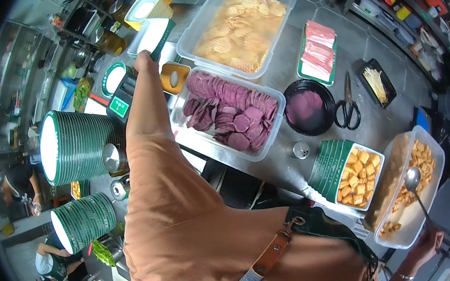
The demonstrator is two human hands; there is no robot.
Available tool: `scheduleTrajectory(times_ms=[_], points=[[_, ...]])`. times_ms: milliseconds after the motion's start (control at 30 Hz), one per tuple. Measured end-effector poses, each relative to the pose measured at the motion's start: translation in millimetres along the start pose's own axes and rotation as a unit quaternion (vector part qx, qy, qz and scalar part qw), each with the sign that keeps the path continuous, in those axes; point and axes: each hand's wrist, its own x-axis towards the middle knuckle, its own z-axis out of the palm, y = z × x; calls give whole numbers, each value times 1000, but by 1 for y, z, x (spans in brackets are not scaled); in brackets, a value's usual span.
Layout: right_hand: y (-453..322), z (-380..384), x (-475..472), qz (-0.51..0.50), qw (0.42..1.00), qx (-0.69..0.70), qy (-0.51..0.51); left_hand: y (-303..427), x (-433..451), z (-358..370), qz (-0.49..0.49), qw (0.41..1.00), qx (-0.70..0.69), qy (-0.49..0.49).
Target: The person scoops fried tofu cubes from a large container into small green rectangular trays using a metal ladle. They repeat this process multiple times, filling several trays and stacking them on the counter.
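Observation:
My left hand (144, 60) reaches forward on the left and grips the near edge of a white rectangular dish (146, 35) with a green side. My right hand (431, 242) holds the handle of a metal spoon (413, 179). The spoon's bowl is over a clear plastic tub (386, 213) with golden fried cubes (420, 160) in it. Beside that tub, the top dish of a green-sided stack (325, 168) is filled with similar cubes (358, 177). Fingers of my left hand are partly hidden by the dish and wrist.
Clear tubs hold sliced purple sweet potato (229, 107) and crinkle-cut slices in liquid (239, 31). Black scissors (348, 110), a black bowl (309, 109), a meat tray (318, 54) and enoki mushrooms (375, 84) lie on the steel table. Tall plate stacks (79, 149) stand left. Other people (53, 263) work lower left.

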Motion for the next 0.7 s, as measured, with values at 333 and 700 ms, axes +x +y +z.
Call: scheduleTrajectory(times_ms=[333,700], points=[[1,-18,4,-25,995,52,79,4,-177,56,657,519,527,-146],[63,-121,14,-316,822,-464,-94,-30,-413,12,-147,876,54,-455]])
